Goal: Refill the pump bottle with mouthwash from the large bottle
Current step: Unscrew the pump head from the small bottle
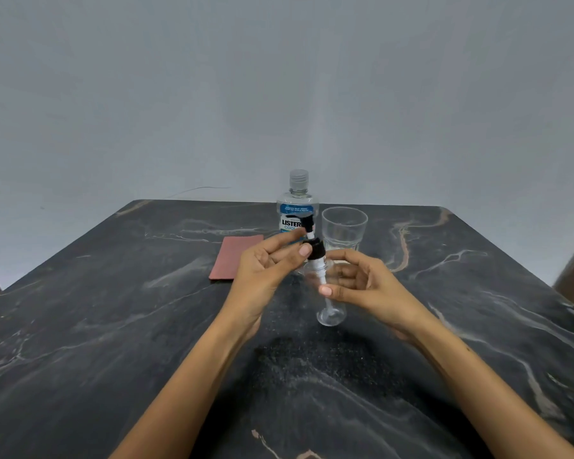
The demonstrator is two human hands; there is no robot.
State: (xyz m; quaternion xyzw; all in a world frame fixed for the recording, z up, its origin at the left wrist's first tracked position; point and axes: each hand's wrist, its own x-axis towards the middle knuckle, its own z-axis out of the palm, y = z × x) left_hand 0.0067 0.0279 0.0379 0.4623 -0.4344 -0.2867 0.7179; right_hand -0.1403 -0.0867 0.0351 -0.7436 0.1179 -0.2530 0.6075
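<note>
Near the middle of the frame, your left hand (265, 270) pinched the black pump head (314, 248) between thumb and fingers, at the top of the small clear pump bottle (328, 309). Your right hand (362, 286) curled round the bottle's body and held it tilted above the dark marble table (113, 326). Behind, in the upper middle, stood the large mouthwash bottle (297, 207), capped, just beside an upright clear glass (344, 226). A reddish cloth (236, 256) lay to their left.

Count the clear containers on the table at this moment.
3. The mouthwash bottle stands capped at the back, the glass just right of it, and the pump bottle is nearest, between the left hand and right hand. None seems hidden.
</note>
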